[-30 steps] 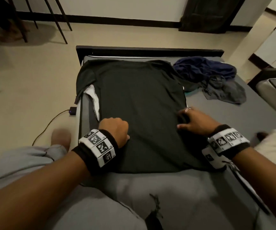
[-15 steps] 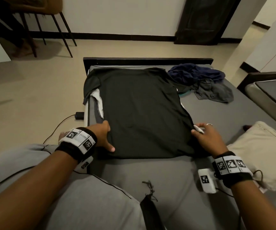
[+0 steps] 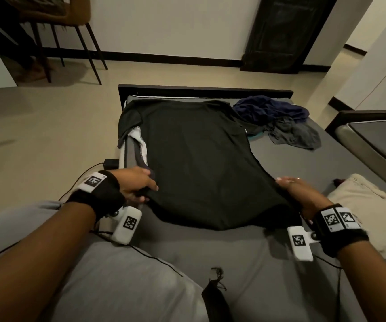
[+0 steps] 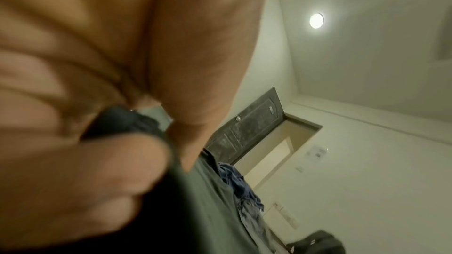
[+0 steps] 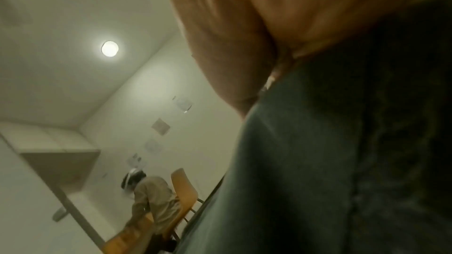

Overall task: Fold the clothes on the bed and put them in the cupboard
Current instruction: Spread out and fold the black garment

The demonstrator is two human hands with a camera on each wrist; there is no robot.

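Note:
A black T-shirt (image 3: 199, 163) lies spread flat on the grey bed (image 3: 291, 168), collar toward the far end. My left hand (image 3: 140, 184) pinches its near left hem corner; the left wrist view shows dark cloth (image 4: 122, 123) caught between thumb and fingers (image 4: 110, 161). My right hand (image 3: 296, 189) holds the near right hem corner, with the cloth (image 5: 342, 142) running under the fingers in the right wrist view. The hem between the hands is lifted slightly off the bed.
A heap of navy and grey clothes (image 3: 277, 119) lies at the far right of the bed. A cream garment (image 3: 368, 205) sits at the right edge. A white-trimmed piece (image 3: 138, 142) pokes out under the shirt. A chair (image 3: 71, 24) stands on the floor far left.
Both hands have slid from the shirt's middle out to its near corners and taken hold of the hem. The head view has tilted up and back.

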